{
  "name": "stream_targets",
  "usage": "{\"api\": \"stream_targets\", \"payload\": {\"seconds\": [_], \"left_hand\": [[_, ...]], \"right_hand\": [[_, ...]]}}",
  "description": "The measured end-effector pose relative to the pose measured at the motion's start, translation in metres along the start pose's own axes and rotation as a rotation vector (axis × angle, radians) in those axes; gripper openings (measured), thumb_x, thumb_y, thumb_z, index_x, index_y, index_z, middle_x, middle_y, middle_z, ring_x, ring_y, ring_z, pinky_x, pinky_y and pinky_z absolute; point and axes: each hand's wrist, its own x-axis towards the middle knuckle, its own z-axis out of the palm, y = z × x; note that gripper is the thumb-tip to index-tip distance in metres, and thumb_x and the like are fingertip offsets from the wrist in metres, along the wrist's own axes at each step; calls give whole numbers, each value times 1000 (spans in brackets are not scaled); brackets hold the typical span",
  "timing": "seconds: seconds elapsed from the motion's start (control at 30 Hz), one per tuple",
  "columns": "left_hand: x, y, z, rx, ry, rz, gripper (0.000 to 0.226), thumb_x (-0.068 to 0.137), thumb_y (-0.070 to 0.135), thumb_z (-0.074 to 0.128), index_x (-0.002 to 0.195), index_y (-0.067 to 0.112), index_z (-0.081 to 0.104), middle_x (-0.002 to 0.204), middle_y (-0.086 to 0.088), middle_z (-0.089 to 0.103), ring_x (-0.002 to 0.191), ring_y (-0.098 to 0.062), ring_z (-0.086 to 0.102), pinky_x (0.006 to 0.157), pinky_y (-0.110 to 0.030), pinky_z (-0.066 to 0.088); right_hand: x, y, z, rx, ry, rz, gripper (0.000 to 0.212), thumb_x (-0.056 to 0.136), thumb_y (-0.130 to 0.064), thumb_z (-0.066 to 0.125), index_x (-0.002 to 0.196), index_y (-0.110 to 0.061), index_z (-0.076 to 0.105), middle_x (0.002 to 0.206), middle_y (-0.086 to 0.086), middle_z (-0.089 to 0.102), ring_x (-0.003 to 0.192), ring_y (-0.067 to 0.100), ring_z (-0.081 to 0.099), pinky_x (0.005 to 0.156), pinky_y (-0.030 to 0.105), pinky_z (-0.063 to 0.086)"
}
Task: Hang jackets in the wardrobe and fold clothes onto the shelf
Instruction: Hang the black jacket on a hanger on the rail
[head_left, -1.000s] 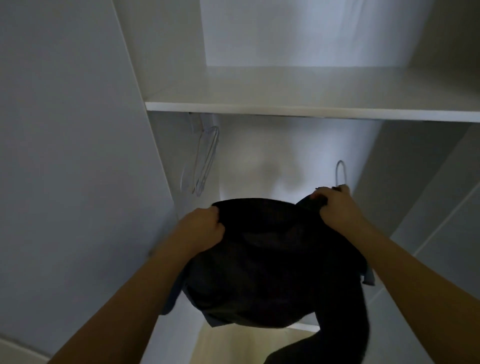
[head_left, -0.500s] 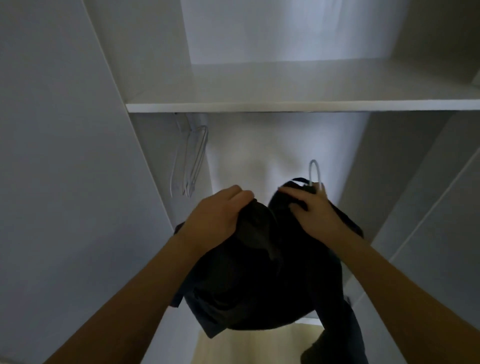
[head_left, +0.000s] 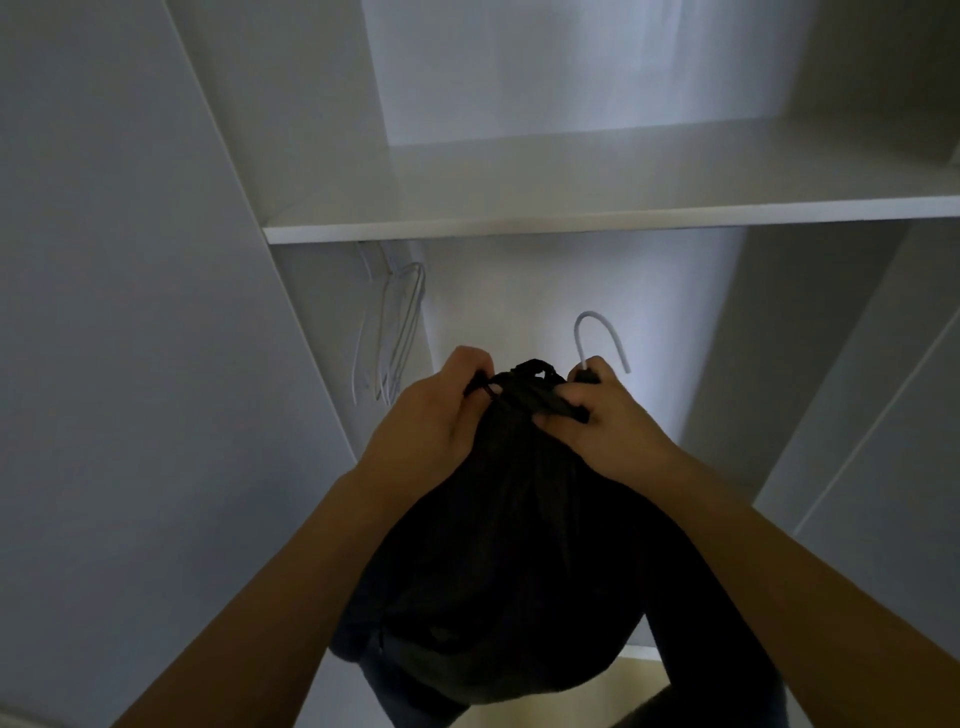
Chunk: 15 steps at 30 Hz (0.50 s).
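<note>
A single head-worn wide-angle view looks forward and upward into a white wardrobe, with its white wooden shelf (head_left: 597, 218) crossing the upper half of the picture. It sits close: both forearms reach in from the bottom corners, converging at centre.

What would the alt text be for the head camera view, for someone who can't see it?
Two bare hands, left hand and right hand, grip the bunched top of a dark jacket in front of an open white wardrobe. A white hanger hook rises above the right hand; spare hangers hang under the shelf at left.
</note>
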Motion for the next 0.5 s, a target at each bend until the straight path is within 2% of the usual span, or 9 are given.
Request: {"api": "stream_targets", "payload": {"seconds": [0.07, 0.17, 0.23, 0.3, 0.33, 0.4, 0.47, 0.5], "left_hand": [[-1, -1, -4, -133, 9, -139, 7, 102, 22, 47, 98, 28, 46, 66, 2, 54, 55, -6, 50, 53, -26, 44], [-2, 4, -5, -394, 1, -341, 11, 100, 24, 50, 91, 28, 52, 68, 11, 57, 64, -1, 53, 61, -16, 46], [-2, 6, -7, -541, -16, -451, 11, 99, 22, 51, 90, 25, 56, 75, 11, 62, 74, -4, 59, 71, -20, 49], [-1, 7, -12, -673, -52, -515, 9, 98, 20, 53, 93, 21, 59, 84, 3, 66, 83, -13, 64, 77, -28, 52], [-1, 7, -15, -736, -77, -533, 9, 98, 17, 54, 95, 20, 61, 88, 0, 68, 87, -16, 65, 79, -30, 53], [-1, 8, -23, -816, -135, -560, 14, 97, 10, 54, 98, 21, 62, 94, -2, 69, 90, -19, 66, 78, -29, 54], [-2, 8, -28, -833, -174, -573, 17, 95, 6, 57, 99, 23, 59, 93, -1, 69, 87, -18, 66, 76, -30, 52], [-3, 9, -29, -822, -186, -577, 17, 94, 6, 58, 100, 22, 57, 91, -1, 69, 85, -19, 65, 77, -31, 51]], "right_hand": [[-1, -6, -2, -86, 41, -42, 28, 85, -43, 66, 69, -21, 61, 91, -13, 39, 78, 1, 52, 70, 18, 42], [-5, -16, -10, -98, -9, -51, 37, 76, -58, 67, 67, -22, 64, 93, -11, 41, 80, 2, 52, 73, 23, 46], [-6, -26, -17, -34, -61, -45, 50, 66, -78, 58, 60, -29, 63, 94, -11, 42, 80, -1, 52, 72, 22, 44], [-6, -31, -20, -24, -79, -31, 63, 64, -87, 47, 57, -27, 64, 94, -9, 43, 78, -1, 53, 72, 23, 43], [-5, -33, -21, -41, -89, -34, 64, 67, -84, 46, 58, -24, 64, 95, -8, 43, 78, 0, 54, 73, 25, 44], [-3, -33, -23, -51, -104, -38, 56, 81, -65, 52, 64, -15, 66, 96, -8, 43, 81, 3, 54, 78, 27, 45], [-2, -31, -26, -27, -148, -35, 38, 91, -41, 58, 72, -10, 66, 98, -6, 42, 85, 3, 52, 82, 23, 41], [-3, -30, -27, -19, -176, -32, 24, 93, -32, 59, 80, -13, 67, 99, -5, 41, 88, 0, 50, 84, 18, 38]]}}
